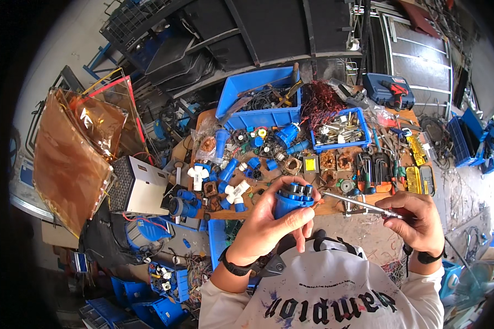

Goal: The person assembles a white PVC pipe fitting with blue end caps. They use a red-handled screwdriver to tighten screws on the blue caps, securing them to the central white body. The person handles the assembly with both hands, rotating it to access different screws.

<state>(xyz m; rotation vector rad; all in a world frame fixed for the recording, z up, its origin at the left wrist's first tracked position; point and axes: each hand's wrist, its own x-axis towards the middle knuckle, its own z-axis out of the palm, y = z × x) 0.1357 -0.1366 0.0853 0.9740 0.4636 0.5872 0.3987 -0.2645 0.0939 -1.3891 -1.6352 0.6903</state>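
My left hand point(271, 216) is wrapped round a blue industrial plug point(292, 204), held above the front edge of the workbench. Several dark cylindrical contacts stand up from the plug's top. In my right hand point(414, 219), closed around its rear end, is a slim metal screwdriver point(362, 203). Its shaft points left toward the plug, and its tip is just to the right of the contacts, apparently not touching. My fingers hide most of the screwdriver's handle. White and blue pipe-like connectors point(237, 192) lie on the bench to the left of my left hand.
On the wooden workbench point(269, 174), a large blue bin point(260, 119) of tools stands at the back. A shallow blue tray point(362, 143) of metal parts sits right of it. Hex keys point(380, 167), a yellow bit set point(417, 178) and a drill point(396, 93) lie farther right.
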